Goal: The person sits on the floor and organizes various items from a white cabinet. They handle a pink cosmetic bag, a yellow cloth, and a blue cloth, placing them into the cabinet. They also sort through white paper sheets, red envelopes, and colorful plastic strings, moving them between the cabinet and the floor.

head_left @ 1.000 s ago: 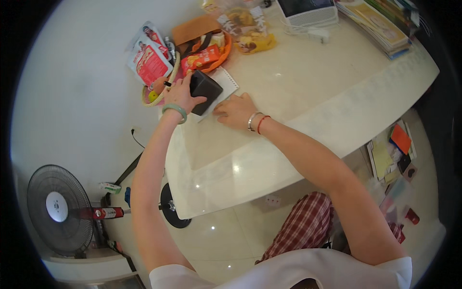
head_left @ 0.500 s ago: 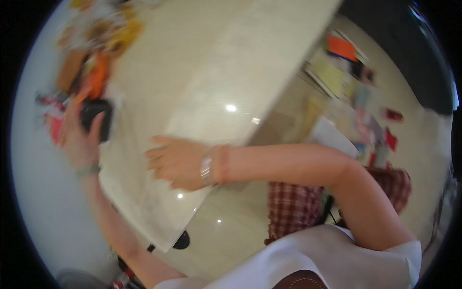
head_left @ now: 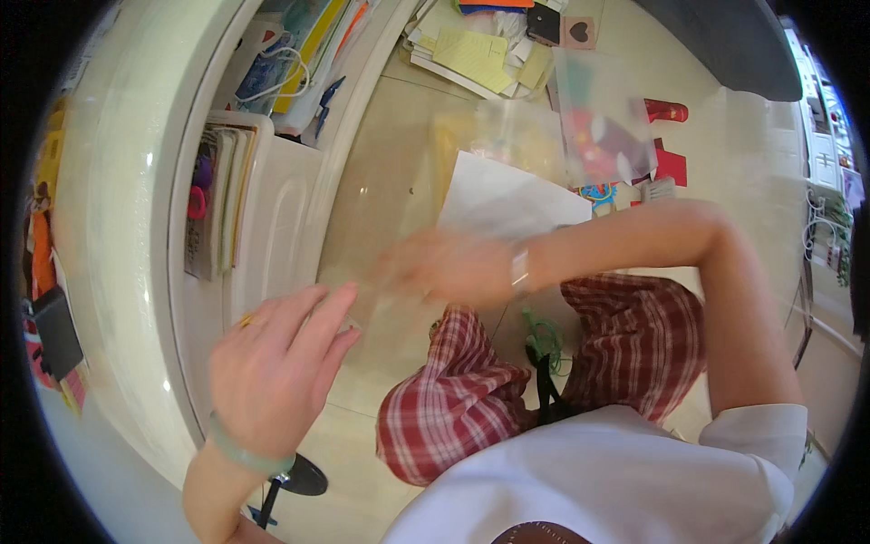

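Note:
My left hand (head_left: 276, 367), with a ring and a pale green bangle, is in front of the drawer unit's side. Its fingers stretch toward the right, thumb apart from the index finger. A small pale patch shows between those fingertips; I cannot make out what it is. Motion smears my right hand (head_left: 449, 265), which wears a light bracelet and hovers above the floor beside the left fingertips. Its fingers are too blurred to read. Nearest to it lies a white sheet of paper (head_left: 507, 198) on the floor, just beyond the wrist.
An open drawer (head_left: 281, 181) holds folders, notebooks and a purple-and-pink item under the white table edge (head_left: 109, 227). On the floor lie yellow papers (head_left: 469, 59), clear plastic bags (head_left: 603, 118) and a red card (head_left: 671, 163). A black box (head_left: 56, 334) stands on the tabletop.
My view has swung from the tabletop to the drawer and floor. My left hand has left the black box and come right; my right hand has moved off the tabletop to above the floor.

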{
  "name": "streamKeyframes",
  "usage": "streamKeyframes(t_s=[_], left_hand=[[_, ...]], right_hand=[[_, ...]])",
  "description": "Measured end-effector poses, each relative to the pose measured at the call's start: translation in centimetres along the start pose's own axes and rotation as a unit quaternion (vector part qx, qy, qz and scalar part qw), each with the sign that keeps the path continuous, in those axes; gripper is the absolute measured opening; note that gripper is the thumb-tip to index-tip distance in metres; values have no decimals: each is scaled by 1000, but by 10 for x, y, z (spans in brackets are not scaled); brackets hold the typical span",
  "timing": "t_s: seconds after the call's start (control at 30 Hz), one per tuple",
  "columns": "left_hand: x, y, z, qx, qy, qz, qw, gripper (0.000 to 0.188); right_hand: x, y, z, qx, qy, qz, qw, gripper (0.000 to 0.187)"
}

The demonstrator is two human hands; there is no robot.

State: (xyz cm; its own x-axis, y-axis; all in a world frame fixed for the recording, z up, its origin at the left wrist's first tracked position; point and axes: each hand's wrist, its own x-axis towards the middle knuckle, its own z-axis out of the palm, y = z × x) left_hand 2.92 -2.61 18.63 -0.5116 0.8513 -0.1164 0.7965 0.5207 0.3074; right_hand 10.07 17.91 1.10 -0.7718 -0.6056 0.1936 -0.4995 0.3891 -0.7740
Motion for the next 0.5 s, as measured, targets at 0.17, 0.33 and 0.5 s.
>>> streamKeyframes(t_s=[0.17, 0.33, 0.5], left_hand=[[38, 8, 73, -46, -284, -82, 954, 39], [163, -8, 189, -130, -157, -23, 979, 63], [287, 7, 265, -24, 24, 3, 999, 75]], right_hand=[[-188, 88, -76, -160, 55, 368, 914, 51], [-299, 92, -10, -118, 99, 384, 910, 45], [-333, 73, 25, -66, 80, 362, 926, 31]])
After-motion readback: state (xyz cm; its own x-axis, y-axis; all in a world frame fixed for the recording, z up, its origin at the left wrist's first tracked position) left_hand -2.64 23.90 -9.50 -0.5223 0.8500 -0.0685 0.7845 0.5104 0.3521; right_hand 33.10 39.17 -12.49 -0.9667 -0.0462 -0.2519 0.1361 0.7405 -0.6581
